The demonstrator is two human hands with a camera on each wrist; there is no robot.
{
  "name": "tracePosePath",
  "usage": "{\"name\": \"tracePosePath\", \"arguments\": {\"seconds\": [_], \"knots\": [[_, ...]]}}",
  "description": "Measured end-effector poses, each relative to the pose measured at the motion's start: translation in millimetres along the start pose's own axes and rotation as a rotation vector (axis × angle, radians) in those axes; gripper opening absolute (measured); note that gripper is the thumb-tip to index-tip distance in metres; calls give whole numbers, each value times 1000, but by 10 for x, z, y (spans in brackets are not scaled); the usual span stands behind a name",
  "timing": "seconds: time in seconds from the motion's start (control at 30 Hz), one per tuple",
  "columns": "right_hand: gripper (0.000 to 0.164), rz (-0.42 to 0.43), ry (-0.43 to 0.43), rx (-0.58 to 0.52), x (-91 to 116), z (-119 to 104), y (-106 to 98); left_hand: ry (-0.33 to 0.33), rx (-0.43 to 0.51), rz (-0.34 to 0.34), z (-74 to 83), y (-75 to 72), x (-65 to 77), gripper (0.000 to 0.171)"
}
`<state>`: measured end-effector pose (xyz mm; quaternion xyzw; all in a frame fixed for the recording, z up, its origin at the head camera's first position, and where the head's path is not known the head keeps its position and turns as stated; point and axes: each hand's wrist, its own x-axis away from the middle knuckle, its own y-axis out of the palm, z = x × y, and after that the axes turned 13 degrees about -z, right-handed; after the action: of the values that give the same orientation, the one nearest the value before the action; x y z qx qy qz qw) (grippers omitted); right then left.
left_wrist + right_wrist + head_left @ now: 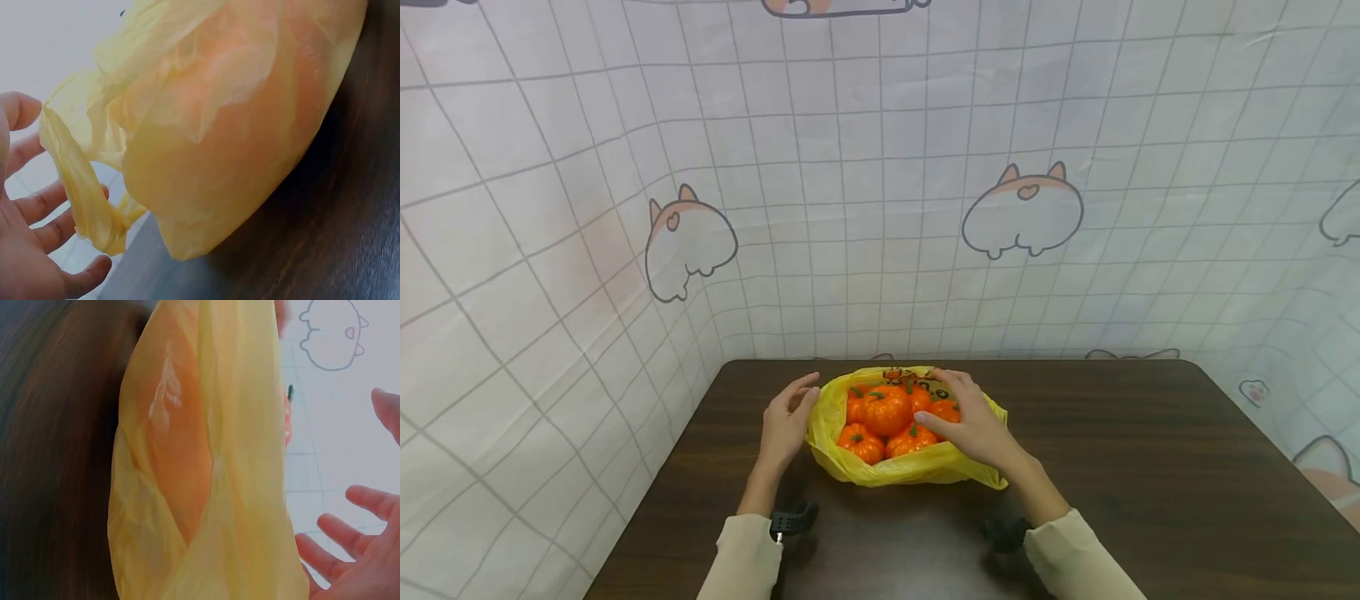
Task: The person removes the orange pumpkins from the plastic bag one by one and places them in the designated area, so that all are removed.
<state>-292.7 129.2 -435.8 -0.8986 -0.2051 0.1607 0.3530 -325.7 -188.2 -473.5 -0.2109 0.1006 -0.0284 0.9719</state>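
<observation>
Small ribbed orange pumpkins (886,410) with green stems, several of them, fill an open yellow plastic bag (872,475) on the table. At the bag's left side is my left hand (784,427), fingers loosely spread. In the left wrist view a loose yellow bag handle (78,181) overlaps the fingers of that hand (31,250), which do not curl round it. My right hand (976,427) hovers over the bag's right part, thumb and fingers apart. The right wrist view shows its fingers (340,528) spread beside the yellow plastic, holding nothing.
A dark wooden table (1120,467) extends on both sides of the bag. White grid-patterned cloth (880,200) with cartoon animals hangs behind it and at the sides. Dark wrist-worn devices (793,520) sit by both cuffs.
</observation>
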Motion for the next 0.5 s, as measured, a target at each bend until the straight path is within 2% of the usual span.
{"name": "tracePosePath", "arguments": {"seconds": [0.37,0.5], "knots": [[80,-4,4,-118,-161,-21,135,-33,118,-31,-77,37,-67,34],[81,-7,14,-107,-200,-22,172,-49,138,-28,-90,33,-52,31]]}}
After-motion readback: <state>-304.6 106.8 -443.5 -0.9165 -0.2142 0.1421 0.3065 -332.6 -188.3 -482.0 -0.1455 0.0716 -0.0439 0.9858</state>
